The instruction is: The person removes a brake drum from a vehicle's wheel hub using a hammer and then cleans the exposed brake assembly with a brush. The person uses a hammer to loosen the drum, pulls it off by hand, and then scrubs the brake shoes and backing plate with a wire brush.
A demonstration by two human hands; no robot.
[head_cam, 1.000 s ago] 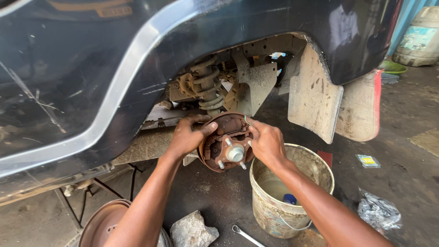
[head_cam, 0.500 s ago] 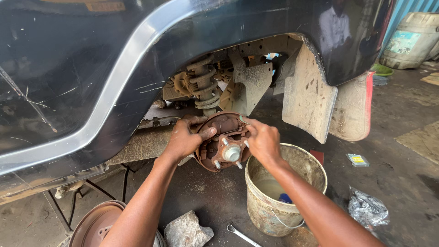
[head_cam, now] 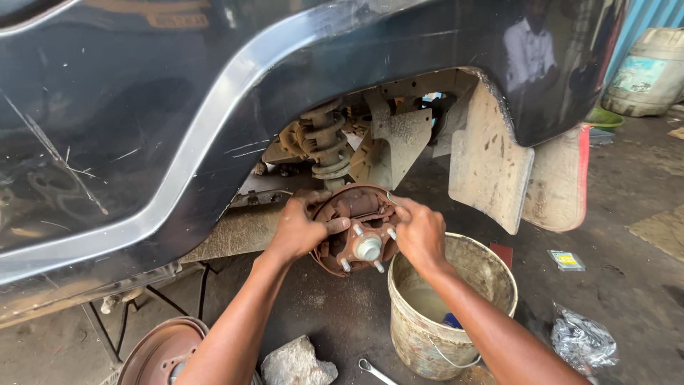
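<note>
Hands bracket the bare brake hub [head_cam: 358, 229] under the arch: left hand [head_cam: 298, 229] grips at 9 o'clock, right hand [head_cam: 420, 232] pinches at 3, steadying it. Bucket [head_cam: 499, 274] sits below at 5.

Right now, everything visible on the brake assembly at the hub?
The brake assembly is a round, rusty-brown metal backing plate with its drum off, so the shoes and springs show. A pale hub with several studs projects from its middle. It sits upright in the wheel arch below the coil spring. The left hand and right hand press on either side.
</note>
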